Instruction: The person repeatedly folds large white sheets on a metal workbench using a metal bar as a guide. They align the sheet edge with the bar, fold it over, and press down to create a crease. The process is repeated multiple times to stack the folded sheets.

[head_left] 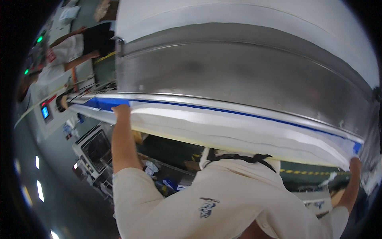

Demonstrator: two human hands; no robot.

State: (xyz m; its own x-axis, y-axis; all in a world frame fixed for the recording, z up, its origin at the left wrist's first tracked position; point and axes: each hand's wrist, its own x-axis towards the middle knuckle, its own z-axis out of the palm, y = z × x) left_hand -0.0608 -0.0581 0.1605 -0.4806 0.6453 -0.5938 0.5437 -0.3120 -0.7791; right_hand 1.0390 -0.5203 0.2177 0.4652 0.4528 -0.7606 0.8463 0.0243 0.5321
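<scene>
A long white sheet (223, 126), thin and slightly rumpled, stretches in front of me along a metal edge. My left hand (122, 110) grips its left end, with the fingers partly hidden. At the far right, my right hand (355, 163) is closed on the sheet's other end, beside a small blue patch. Between the sheet and the metal runs a narrow blue strip (227, 109), which widens to the left of my left hand.
Beyond the edge stands a broad grey metal surface (238, 67) with white material (238, 16) above it. Another person (65, 57) works at the upper left. A machine with a lit blue screen (45, 112) is at the left. Below lie boxes and yellow-black floor tape (310, 172).
</scene>
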